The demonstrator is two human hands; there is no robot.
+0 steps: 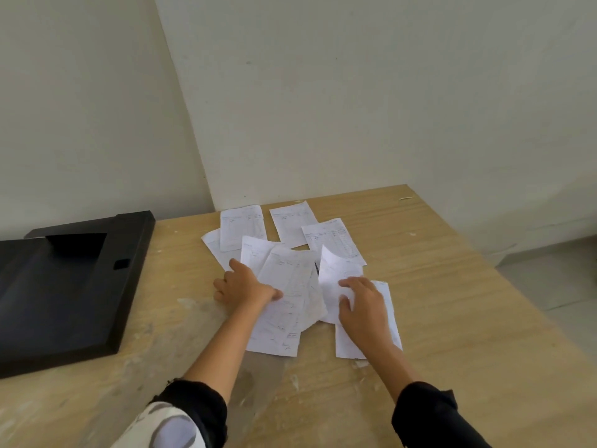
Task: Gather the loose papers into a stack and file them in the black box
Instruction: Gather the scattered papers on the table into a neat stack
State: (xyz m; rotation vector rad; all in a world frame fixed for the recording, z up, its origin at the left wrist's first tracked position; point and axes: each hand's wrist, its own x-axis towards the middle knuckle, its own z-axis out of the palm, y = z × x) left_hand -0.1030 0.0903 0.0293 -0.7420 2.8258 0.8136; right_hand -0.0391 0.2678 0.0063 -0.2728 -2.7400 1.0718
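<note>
Several loose white printed papers lie scattered over the middle of the wooden table [452, 286]. My left hand [242, 286] grips a small bundle of papers [287, 295] by its left edge, thumb on top. My right hand [361, 302] lies flat with fingers spread on a curled paper [339, 273] and a sheet beneath it [387, 305]. Three more sheets lie farther back: one [242, 226], another [292, 226] and a third [336, 240]. The black box [64, 292] lies on the table at the left, a recess in its top.
Pale walls meet in a corner just behind the table's far edge. The table's right edge runs diagonally, with grey floor [555, 279] beyond it. The tabletop carries white paint smears near the front.
</note>
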